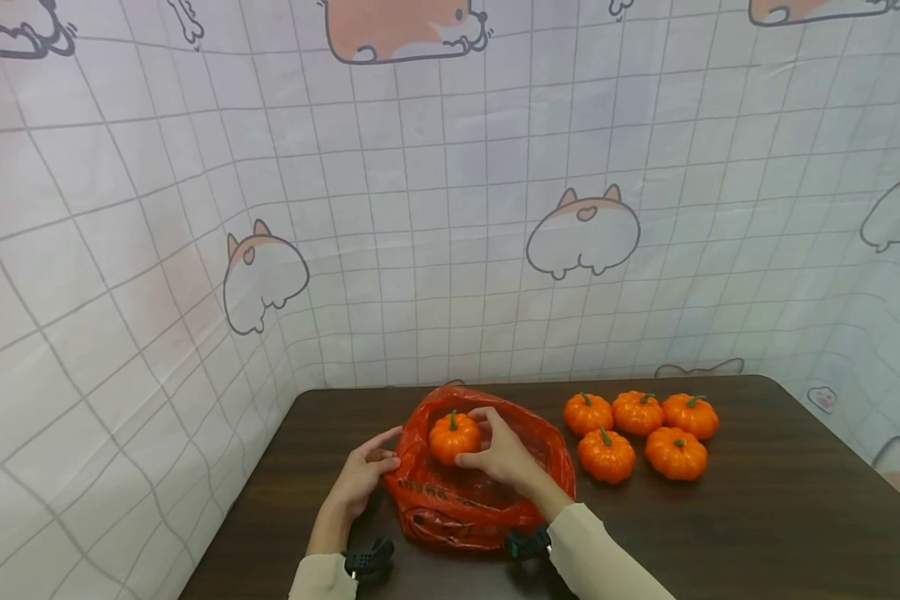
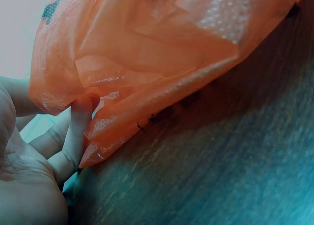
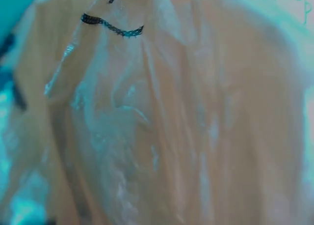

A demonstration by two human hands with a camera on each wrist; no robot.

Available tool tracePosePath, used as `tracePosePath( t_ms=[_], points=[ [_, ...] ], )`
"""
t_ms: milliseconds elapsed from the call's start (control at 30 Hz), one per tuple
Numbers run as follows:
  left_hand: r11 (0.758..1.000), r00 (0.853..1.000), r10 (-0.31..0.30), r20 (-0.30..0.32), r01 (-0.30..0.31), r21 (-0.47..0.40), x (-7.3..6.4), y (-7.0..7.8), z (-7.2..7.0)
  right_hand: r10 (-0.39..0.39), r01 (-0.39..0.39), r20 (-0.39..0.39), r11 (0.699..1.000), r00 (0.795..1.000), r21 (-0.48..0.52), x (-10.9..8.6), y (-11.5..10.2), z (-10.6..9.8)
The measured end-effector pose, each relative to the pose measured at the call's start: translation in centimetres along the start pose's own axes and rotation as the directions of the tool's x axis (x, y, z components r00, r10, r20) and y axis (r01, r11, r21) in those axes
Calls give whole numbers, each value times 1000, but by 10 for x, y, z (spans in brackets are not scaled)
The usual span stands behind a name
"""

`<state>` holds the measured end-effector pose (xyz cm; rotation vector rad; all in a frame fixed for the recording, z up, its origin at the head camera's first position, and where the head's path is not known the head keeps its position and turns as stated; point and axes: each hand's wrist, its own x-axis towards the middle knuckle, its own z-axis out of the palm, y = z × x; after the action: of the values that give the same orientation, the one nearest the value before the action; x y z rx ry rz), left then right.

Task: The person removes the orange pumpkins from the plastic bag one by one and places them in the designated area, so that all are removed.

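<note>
A red plastic bag [image 1: 450,525] with dark print lies on the table, its mouth spread wide. My left hand [image 1: 362,475] holds the bag's left edge; in the left wrist view, the fingers [image 2: 73,136] pinch a fold of the plastic [image 2: 162,53]. Over the bag's mouth, my right hand [image 1: 504,450] grips a small orange pumpkin [image 1: 453,439] with a green stem, thumb in front and fingers on its right side. Crinkled bag plastic [image 3: 186,117] fills the right wrist view, hiding that hand and the pumpkin there.
Several more small pumpkins [image 1: 606,455] stand grouped on the dark wooden table [image 1: 780,500], right of the bag. A white grid-patterned cloth [image 1: 450,208] with cartoon dogs hangs behind the table and along its sides.
</note>
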<state>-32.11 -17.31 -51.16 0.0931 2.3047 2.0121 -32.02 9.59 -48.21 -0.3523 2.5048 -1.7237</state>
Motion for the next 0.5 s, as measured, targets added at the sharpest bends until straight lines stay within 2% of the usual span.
tracePosePath(
  t_ms=[267,500],
  points=[
    [1000,1000,7,-2,-7,-5,1,0,1,-35,35,0,999,999,-33,-18,-5,-17],
    [1000,1000,2,0,-2,-8,0,0,0,-52,52,9,999,999,-2,-33,-1,-32]
  ],
)
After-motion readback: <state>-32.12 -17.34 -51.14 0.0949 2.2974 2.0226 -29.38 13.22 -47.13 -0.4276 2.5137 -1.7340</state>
